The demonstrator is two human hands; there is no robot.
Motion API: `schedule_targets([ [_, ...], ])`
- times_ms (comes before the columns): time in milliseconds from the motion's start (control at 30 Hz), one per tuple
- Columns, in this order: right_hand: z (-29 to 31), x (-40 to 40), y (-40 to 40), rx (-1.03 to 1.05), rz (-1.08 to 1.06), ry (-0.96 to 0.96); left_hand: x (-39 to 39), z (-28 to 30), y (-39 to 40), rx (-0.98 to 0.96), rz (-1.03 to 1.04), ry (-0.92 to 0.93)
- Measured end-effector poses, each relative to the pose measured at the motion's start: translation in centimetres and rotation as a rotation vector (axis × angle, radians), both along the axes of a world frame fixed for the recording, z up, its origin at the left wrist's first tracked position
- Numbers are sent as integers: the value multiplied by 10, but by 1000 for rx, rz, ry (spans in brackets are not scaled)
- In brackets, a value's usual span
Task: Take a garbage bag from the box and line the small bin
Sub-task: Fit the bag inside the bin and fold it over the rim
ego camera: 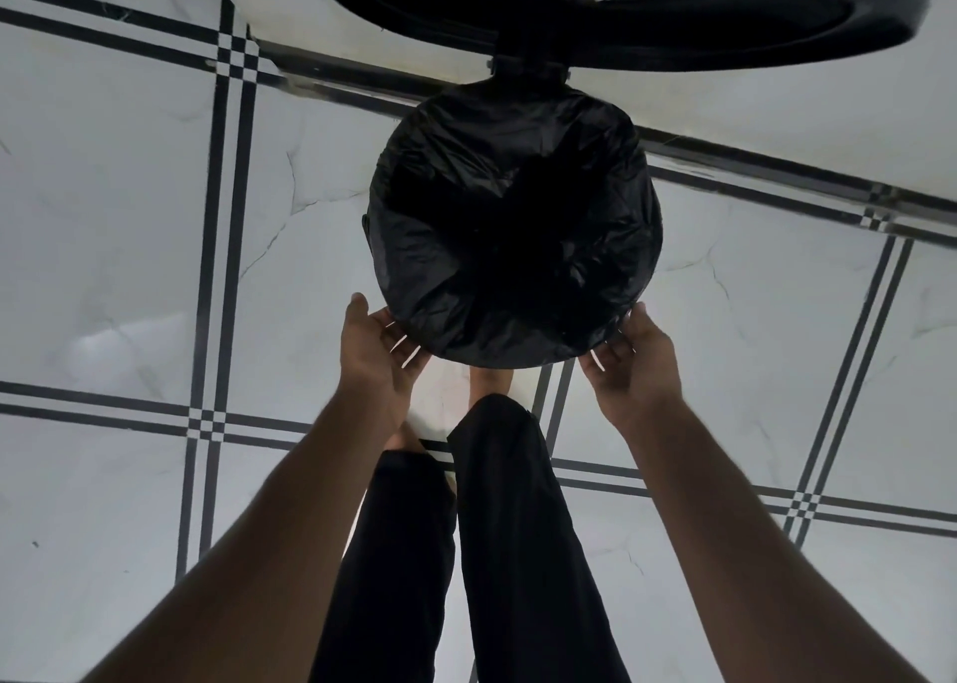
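Both hands reach forward and down to the small bin (512, 226), which stands on the tiled floor (129, 247) straight ahead of the person's feet. Its mouth is covered by the black garbage bag (518, 294), crumpled and sunk toward the middle, with the film stretched over the round rim.

At the bin's near left edge the left hand (380, 356) is palm turned inward, thumb raised beside the rim, fingers spread and curled under the bag's edge. Opposite it, at the bin's near right edge, the right hand (634, 358) mirrors that pose, fingers loosely open against the film. Whether either hand pinches the plastic or only presses it is hard to tell, since the fingertips disappear under the dark rim. Both forearms run bare from the bottom corners of the view up to the bin.

Beyond the bin, its open lid (621, 14) rises on a hinge; the lid's top is cut off by the frame. Below the bin, dark trouser legs (497, 527) hide most of the feet, and only a bare foot shows just under the rim. The bin's walls are not visible from above.
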State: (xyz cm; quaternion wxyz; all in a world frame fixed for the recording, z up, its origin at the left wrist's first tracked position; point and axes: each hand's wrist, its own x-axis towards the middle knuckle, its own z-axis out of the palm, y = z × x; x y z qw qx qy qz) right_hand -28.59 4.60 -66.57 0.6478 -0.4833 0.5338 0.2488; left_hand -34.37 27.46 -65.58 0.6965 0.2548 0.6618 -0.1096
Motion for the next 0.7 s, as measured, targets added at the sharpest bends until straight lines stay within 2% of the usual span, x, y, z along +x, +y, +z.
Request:
schedule_targets([
  [200,-11,15,-13,-3,42,8,0,4,5,-2,34,2],
  [300,-13,20,-19,-120,185,98,1,5,8,-6,-22,9],
  [433,-21,27,-19,-210,160,100,4,5,11,24,-63,15],
  [533,-23,29,-14,-151,109,26,7,7,11,40,-75,18],
  [700,-17,21,-21,85,-41,-55,10,9,13,4,-75,-4],
])
